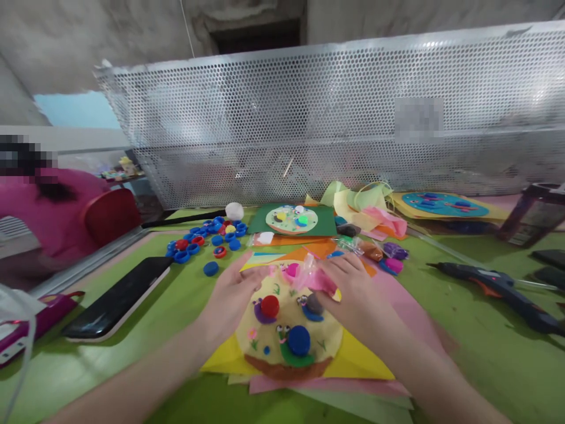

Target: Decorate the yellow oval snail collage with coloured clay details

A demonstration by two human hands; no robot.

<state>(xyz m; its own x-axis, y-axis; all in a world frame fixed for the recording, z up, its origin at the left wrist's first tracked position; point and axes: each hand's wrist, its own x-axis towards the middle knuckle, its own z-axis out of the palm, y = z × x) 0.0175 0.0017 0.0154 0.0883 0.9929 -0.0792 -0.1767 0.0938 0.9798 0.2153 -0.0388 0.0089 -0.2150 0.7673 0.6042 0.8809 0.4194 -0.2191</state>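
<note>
A round cream paper disc [289, 338] decorated with clay snails and bottle caps lies on yellow paper [357, 359] in front of me. One red cap [270, 306] and one blue cap [299, 340] sit on it. My left hand [233, 294] rests on the disc's left edge, fingers curled toward the top. My right hand [353, 288] is at the disc's upper right, fingers pinched on a small clear bag of pink clay [315, 275].
Loose blue and red bottle caps [207, 238] lie at the back left, a black phone [119, 297] at the left. A second decorated disc on green card [292, 219], clay bags [379, 253], a glue gun [498, 288] and a perforated metal screen [335, 118] stand behind. A person in pink sits far left.
</note>
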